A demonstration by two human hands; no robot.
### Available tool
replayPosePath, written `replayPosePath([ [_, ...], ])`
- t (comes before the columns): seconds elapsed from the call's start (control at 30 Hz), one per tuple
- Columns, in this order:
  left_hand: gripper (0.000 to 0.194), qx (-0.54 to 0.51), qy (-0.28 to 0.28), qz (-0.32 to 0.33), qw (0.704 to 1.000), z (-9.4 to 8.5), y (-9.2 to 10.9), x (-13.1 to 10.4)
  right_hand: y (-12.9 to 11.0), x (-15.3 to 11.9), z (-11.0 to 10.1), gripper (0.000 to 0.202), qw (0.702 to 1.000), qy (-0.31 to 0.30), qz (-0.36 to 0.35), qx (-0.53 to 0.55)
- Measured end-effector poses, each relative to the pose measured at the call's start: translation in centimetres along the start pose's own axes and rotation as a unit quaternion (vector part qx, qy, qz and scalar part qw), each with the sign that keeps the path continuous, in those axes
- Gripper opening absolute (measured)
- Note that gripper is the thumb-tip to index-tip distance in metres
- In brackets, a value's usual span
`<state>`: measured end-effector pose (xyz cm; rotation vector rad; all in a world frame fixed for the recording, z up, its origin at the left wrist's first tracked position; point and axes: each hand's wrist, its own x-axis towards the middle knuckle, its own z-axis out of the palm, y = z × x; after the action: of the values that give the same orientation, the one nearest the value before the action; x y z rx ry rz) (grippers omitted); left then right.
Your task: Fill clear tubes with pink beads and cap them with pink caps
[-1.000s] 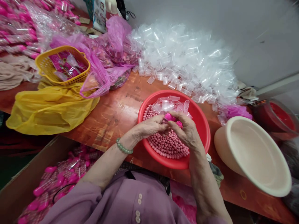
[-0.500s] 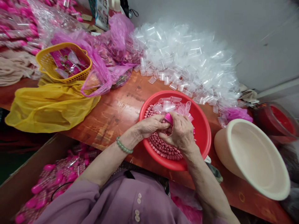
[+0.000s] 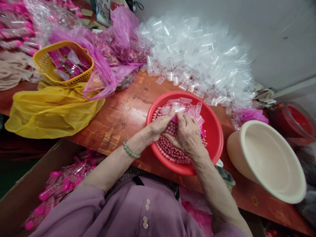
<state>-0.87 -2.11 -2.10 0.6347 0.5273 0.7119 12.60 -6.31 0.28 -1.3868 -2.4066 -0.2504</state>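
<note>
My left hand and my right hand meet over a red basin. Between their fingertips shows a small bright pink cap, partly covered by the fingers; both hands are closed about it. Whether a clear tube is joined to it is hidden. Pink beads fill the near left part of the basin. Against its far side lie several clear plastic tubes, and a few pink pieces show just right of my right hand.
A heap of clear tubes covers the table's back. At right stands a cream basin. To the left are a yellow basket, a yellow bag and a purple bag. A box below holds pink-capped, bead-filled tubes.
My left thumb and fingers have straightened upward. The pink cap sits slightly higher and is more covered by my fingers than before. The view has shifted a little.
</note>
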Motion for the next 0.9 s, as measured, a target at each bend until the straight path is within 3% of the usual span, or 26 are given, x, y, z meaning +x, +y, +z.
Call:
replayPosePath([
  [0.3,0.059,0.043,0.029,-0.007,0.999,0.5,-0.3,-0.4,0.4,-0.2,1.0,0.069,0.999,0.01,-0.011,0.047],
  [0.43,0.045,0.001,0.0,0.006,1.0,0.2,0.0,-0.6,0.9,0.1,0.5,0.071,0.991,0.005,0.01,0.134],
  [0.53,0.035,0.021,-0.043,-0.006,0.999,0.0,0.5,-1.2,1.7,-0.1,-0.2,0.068,0.962,-0.011,0.047,0.268],
  [0.7,0.027,0.103,-0.122,0.021,0.987,0.1,0.8,-2.1,2.8,-1.1,-0.3,0.025,0.881,0.045,0.18,0.435],
  [0.9,0.022,0.145,-0.124,0.036,0.981,0.2,0.8,-2.0,2.4,-0.9,-0.3,0.02,0.877,0.076,0.194,0.434],
])
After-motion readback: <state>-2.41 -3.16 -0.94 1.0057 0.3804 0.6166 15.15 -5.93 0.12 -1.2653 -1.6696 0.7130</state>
